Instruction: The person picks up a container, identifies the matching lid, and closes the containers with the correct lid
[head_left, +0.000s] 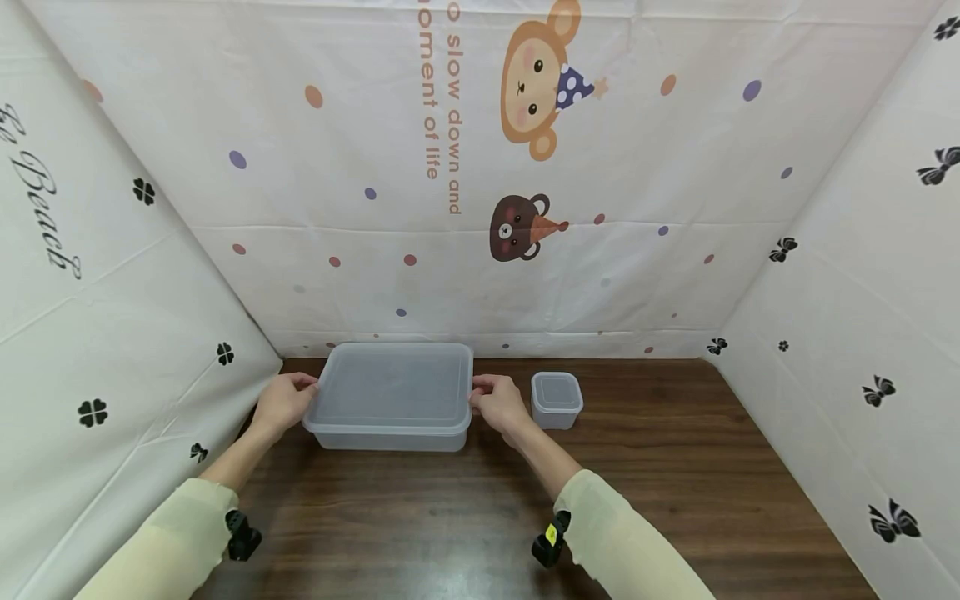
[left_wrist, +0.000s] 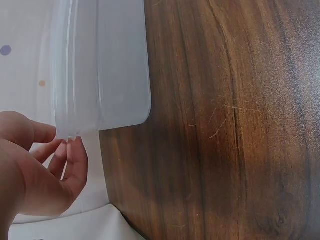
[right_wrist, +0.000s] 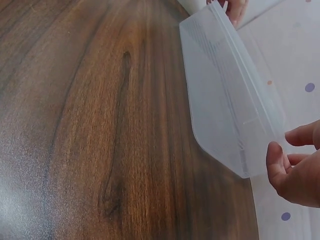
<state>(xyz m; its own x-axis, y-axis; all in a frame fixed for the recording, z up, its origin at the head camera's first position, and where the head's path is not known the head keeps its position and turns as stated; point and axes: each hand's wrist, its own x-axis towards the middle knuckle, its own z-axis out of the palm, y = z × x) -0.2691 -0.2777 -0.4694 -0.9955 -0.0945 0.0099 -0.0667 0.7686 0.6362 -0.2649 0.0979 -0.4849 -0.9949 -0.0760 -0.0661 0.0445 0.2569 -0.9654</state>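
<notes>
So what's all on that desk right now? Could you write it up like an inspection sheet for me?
Surface: dark wood-grain table, with faint scratches in the left wrist view.
Job's things: large translucent container with its lid on, standing near the back of the table.
Clutter: small lidded container just to the right of the large one, apart from it.
Hands: left hand touches the large container's left rim; right hand touches its right rim. Fingertips meet the edge; a firm grip cannot be confirmed.
Cables: nothing seen; only a black wrist device on each arm.
Surroundings: white printed sheets with cartoon animals, dots, clovers and bows on three sides.
</notes>
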